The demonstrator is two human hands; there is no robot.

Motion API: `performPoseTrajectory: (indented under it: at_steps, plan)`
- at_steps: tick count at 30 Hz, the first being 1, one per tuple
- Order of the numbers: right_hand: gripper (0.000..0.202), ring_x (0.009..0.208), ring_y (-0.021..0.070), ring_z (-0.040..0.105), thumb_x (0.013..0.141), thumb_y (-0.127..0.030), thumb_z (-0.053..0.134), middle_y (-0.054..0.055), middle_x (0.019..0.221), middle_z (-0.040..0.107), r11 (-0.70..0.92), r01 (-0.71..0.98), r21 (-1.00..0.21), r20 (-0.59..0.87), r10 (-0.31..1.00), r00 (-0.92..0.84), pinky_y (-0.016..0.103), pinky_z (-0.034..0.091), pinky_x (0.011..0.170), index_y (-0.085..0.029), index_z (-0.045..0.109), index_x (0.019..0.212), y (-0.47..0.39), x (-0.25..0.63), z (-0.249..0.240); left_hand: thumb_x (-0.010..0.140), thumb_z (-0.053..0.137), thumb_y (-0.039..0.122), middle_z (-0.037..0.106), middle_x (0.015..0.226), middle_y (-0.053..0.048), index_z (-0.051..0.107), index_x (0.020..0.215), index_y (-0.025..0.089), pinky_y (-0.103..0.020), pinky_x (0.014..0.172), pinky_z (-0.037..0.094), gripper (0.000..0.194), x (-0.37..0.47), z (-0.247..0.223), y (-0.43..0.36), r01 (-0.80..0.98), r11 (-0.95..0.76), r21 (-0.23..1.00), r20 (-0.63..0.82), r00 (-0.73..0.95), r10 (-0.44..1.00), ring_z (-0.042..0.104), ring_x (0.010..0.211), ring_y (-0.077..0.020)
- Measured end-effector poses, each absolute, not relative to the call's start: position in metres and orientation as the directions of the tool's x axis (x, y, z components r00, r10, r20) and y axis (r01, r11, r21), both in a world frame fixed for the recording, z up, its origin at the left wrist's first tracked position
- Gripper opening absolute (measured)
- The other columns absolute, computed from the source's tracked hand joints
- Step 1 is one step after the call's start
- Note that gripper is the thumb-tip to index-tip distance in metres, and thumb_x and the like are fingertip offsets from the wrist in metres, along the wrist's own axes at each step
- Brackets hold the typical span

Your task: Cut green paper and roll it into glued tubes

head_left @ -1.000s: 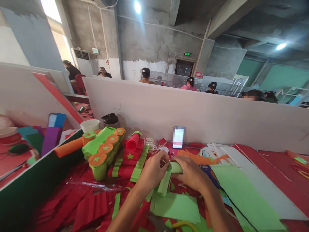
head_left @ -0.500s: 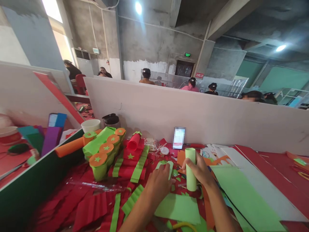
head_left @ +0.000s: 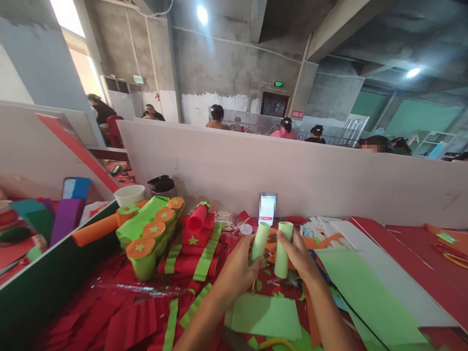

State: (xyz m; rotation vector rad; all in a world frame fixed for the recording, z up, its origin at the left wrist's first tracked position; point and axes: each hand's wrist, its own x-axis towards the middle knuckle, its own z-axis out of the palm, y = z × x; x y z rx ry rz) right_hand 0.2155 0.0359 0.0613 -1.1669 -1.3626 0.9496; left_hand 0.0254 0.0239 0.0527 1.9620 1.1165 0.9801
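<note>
My left hand (head_left: 239, 263) is closed around a light green paper tube (head_left: 261, 241), which leans a little to the right at its top. A second light green paper tube (head_left: 282, 251) stands nearly upright in my right hand (head_left: 298, 253), with the thumb on its near side and the fingers behind. The two tubes are side by side with a small gap between them. Below my hands lies a light green paper sheet (head_left: 263, 314). Green paper scraps are strewn around it.
Green and red paper models with orange star discs (head_left: 141, 247) stand on the left, beside a red roll (head_left: 196, 218). A lit phone (head_left: 267, 208) leans at the white partition (head_left: 219, 170). Large green sheets (head_left: 365, 278) lie right; scissors with a yellow handle (head_left: 278, 342) are near me.
My left hand has lifted the other green tube off the table and brought it up beside the one in my right hand. The view has shifted slightly.
</note>
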Motion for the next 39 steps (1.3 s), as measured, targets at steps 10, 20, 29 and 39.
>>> performPoseTrajectory:
  at_steps: [10,20,29,39]
  plan:
    - [0.043,0.073,0.0175,0.055,0.078,-0.052,0.072,-0.001,0.084,0.058,0.418,-0.002,-0.909,0.413,0.897,-0.159,0.026,0.046,0.064,-0.025,0.052,0.103,0.026,0.195,0.068,0.085,0.062,0.017,0.062,0.118,-0.007,0.054,0.12,0.022,-0.031,0.093,0.045,0.037,0.028,0.054,0.022,0.146,-0.517,0.843,0.432,0.388,0.814,0.058,0.107,-0.0221]
    - [0.049,0.11,0.0264,0.06,0.067,-0.04,0.085,0.008,0.118,0.065,0.514,0.13,-0.848,0.467,0.84,-0.275,0.039,0.047,0.093,-0.026,0.054,0.102,0.016,0.19,0.077,0.09,0.051,0.014,0.061,0.12,-0.007,0.05,0.13,0.026,-0.029,0.088,0.045,0.042,0.025,0.056,0.021,0.183,-0.629,0.755,0.511,0.437,0.74,0.057,0.108,-0.0218]
    - [0.047,0.113,0.0263,0.059,0.069,-0.037,0.083,0.009,0.124,0.062,0.53,0.244,-0.812,0.454,0.837,-0.305,0.038,0.046,0.093,-0.026,0.053,0.103,0.014,0.186,0.079,0.087,0.046,0.016,0.061,0.117,-0.008,0.054,0.121,0.023,-0.03,0.087,0.046,0.036,0.024,0.054,0.023,0.256,-0.615,0.746,0.47,0.452,0.758,0.058,0.106,-0.0226]
    - [0.032,0.069,0.0179,0.06,0.083,-0.049,0.065,-0.001,0.077,0.06,0.295,0.204,-0.934,0.301,0.954,-0.001,0.028,0.05,0.063,-0.024,0.049,0.094,0.026,0.186,0.074,0.092,0.048,0.037,0.067,0.096,-0.005,0.048,0.128,0.018,-0.029,0.071,0.049,0.041,0.003,0.075,0.027,0.328,-0.419,0.847,0.331,0.293,0.897,0.061,0.08,-0.0204]
